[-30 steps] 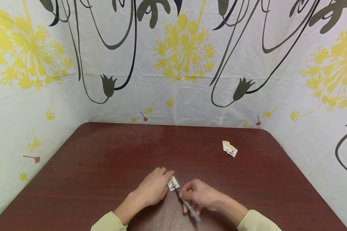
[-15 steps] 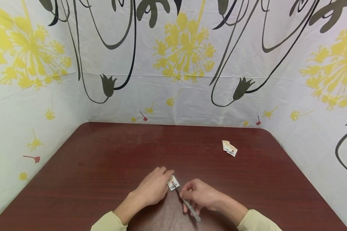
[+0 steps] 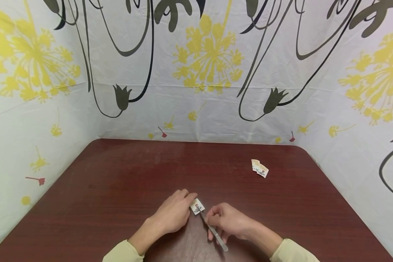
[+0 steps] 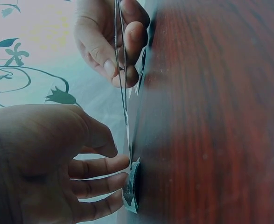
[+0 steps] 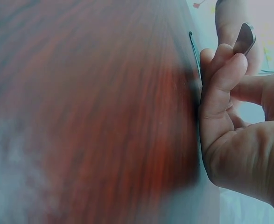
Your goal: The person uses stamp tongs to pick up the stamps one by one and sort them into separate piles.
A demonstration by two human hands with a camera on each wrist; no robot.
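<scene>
My right hand (image 3: pixel 230 220) pinches a pair of metal tweezers (image 3: pixel 220 241) between thumb and fingers. The tweezers slant away from me, and their tips lie on a small white printed paper piece (image 3: pixel 197 206). In the left wrist view the two thin tweezer arms (image 4: pixel 123 70) come together at the near edge of this paper piece (image 4: pixel 131 189), which looks bent. My left hand (image 3: pixel 173 213) is beside the paper piece, fingers stretched out, fingertips right at its edge. The right wrist view shows the rounded back end of the tweezers (image 5: pixel 245 39) sticking out past the fingers.
Farther back on the right, a few similar printed paper pieces (image 3: pixel 260 169) overlap on the dark red wood-grain table (image 3: pixel 134 171). A white cloth with yellow flowers and dark stems (image 3: pixel 170 109) hangs around the table's back and sides.
The paper piece under the tweezers has shifted slightly to the right, away from the left fingertips. The right hand and tweezers have moved a little to the right too. The left hand stays put.
</scene>
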